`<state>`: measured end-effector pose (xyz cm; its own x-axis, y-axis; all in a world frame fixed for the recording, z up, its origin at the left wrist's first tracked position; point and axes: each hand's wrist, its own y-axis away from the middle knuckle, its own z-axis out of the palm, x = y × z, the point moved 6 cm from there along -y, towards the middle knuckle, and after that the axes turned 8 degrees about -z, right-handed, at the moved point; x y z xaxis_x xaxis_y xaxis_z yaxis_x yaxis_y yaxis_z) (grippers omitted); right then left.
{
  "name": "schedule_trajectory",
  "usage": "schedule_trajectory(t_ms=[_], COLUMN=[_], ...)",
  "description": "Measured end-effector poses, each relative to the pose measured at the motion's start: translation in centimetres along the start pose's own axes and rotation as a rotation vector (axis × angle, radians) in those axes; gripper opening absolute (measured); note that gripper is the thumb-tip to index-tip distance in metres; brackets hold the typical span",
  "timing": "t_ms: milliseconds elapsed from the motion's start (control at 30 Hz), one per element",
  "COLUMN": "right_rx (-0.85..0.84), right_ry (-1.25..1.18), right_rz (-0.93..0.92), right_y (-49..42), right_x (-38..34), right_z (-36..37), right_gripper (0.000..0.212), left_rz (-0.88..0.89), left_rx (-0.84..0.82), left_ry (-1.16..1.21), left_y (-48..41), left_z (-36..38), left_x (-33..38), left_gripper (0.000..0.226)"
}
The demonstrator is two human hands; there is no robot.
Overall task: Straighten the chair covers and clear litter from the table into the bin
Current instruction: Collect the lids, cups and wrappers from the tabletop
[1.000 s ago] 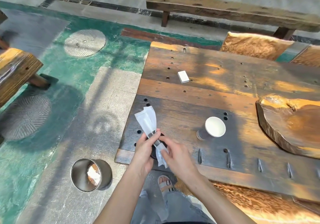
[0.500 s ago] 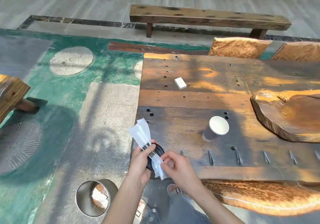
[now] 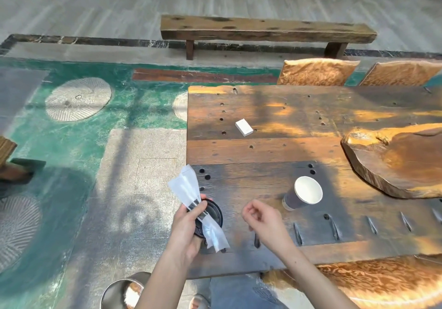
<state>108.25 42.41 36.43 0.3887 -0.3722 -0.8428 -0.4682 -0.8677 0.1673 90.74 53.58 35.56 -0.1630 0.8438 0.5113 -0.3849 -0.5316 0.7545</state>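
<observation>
My left hand [image 3: 189,227] grips a clear plastic wrapper [image 3: 189,189] together with a black cup lid [image 3: 212,213], held over the near left corner of the wooden table [image 3: 263,155]. To the right, my right hand [image 3: 265,220] hovers above the table with its fingers loosely curled and nothing in it. A paper cup [image 3: 303,192] lies tilted just beyond that hand. Further back on the table sits a small white box [image 3: 244,127]. The metal bin [image 3: 124,292] stands on the floor below my left arm, with litter inside.
A thick wooden slab [image 3: 394,160] rests on the table's right side. Gold covered chairs stand at the far side [image 3: 315,71] and the near side [image 3: 373,282] of the table. A wooden bench [image 3: 265,30] runs behind, and my legs are at the table's near edge.
My right hand has let go of the wrapper and moved right, away from my left hand. The left hand keeps the wrapper and lid. The view has tilted up.
</observation>
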Motion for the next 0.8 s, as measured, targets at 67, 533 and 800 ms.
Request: schedule_trajectory(t_ms=[67, 533, 800], right_rx=[0.087, 0.09, 0.068], right_ry=[0.021, 0.253, 0.466], right_rz=[0.066, 0.143, 0.181], right_y=[-2.7, -24.3, -34.4], right_x=[2.1, 8.0, 10.8], right_z=[-2.2, -5.2, -4.3], right_gripper=[0.017, 0.018, 0.027], left_rz=[-0.003, -0.054, -0.059], left_rx=[0.003, -0.03, -0.015], left_ry=[-0.023, -0.103, -0.129], left_y=[-0.6, -9.4, -14.4], left_z=[0.9, 8.8, 8.9], left_x=[1.2, 9.3, 12.8], left_gripper=[0.021, 0.022, 0.023])
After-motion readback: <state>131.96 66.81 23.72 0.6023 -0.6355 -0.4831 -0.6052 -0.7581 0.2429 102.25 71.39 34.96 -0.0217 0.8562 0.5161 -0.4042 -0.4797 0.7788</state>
